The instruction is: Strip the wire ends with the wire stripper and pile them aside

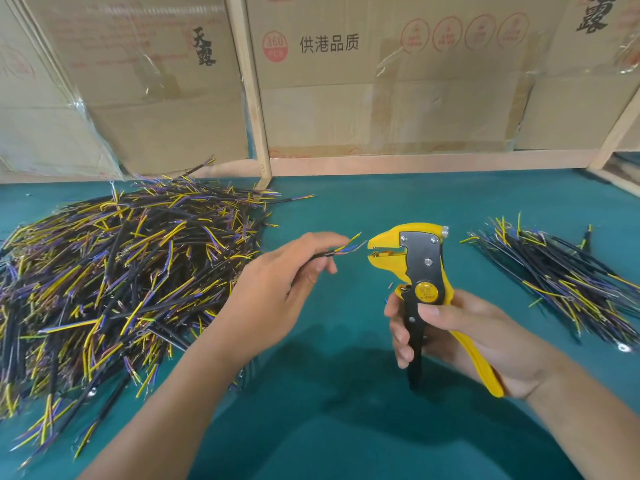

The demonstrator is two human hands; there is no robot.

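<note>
- Left hand (277,282): fingers pinch one wire (337,250), its split end just short of the stripper's mouth.
- Right hand (460,337): curled round the wire stripper (420,271) handles, tool upright above the bench (346,427).
- Wire piles: large heap (121,271) left, smaller pile (561,282) right.

wire stripper (420,268): yellow, black | wires (114,271): black, yellow, purple | table (346,427): teal

Big wire heap (114,271) left, small pile (554,282) right, boxes (329,74) behind
</note>
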